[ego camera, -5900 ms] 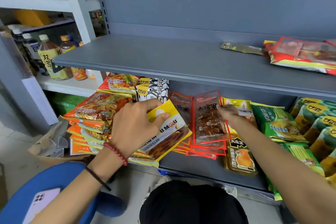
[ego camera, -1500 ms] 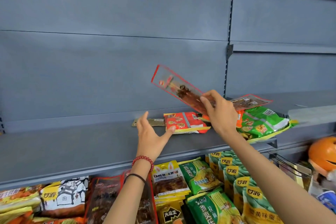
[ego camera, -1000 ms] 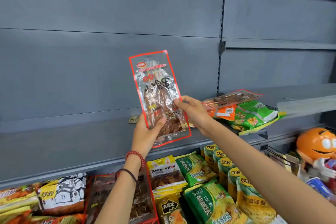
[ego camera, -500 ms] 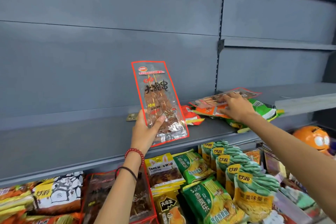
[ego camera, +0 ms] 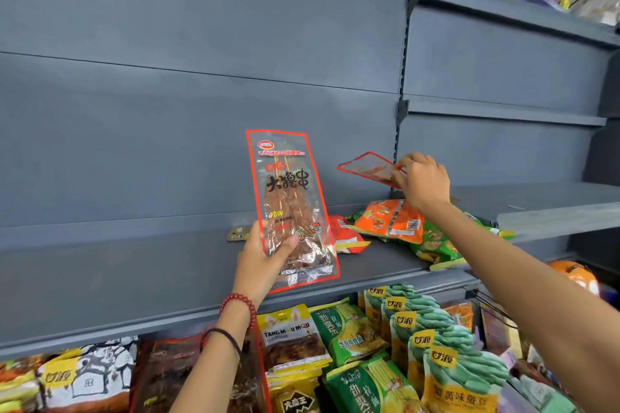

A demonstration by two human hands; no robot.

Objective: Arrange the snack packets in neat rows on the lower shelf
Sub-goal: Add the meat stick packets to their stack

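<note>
My left hand (ego camera: 263,260) grips the bottom of a long clear red-edged skewer packet (ego camera: 288,198), held upright in front of the grey middle shelf (ego camera: 117,271). My right hand (ego camera: 423,182) pinches a second red-edged packet (ego camera: 365,167), lifted above a loose pile of orange (ego camera: 391,220) and green (ego camera: 436,241) packets on that shelf. A red packet (ego camera: 345,233) lies beside the pile. Below, the lower shelf holds rows of yellow (ego camera: 292,335), green (ego camera: 349,329) and teal (ego camera: 429,339) snack packets.
A small gold packet (ego camera: 237,233) lies at the back of the middle shelf. Dark red-edged packets (ego camera: 167,375) and white-and-black bags (ego camera: 87,375) fill the lower left. An orange round toy (ego camera: 575,275) sits at right. Another grey shelf (ego camera: 553,208) adjoins on the right.
My right hand has lifted a second red-edged packet off the pile on the middle shelf. My left hand still holds the first packet upright, slightly lower in view.
</note>
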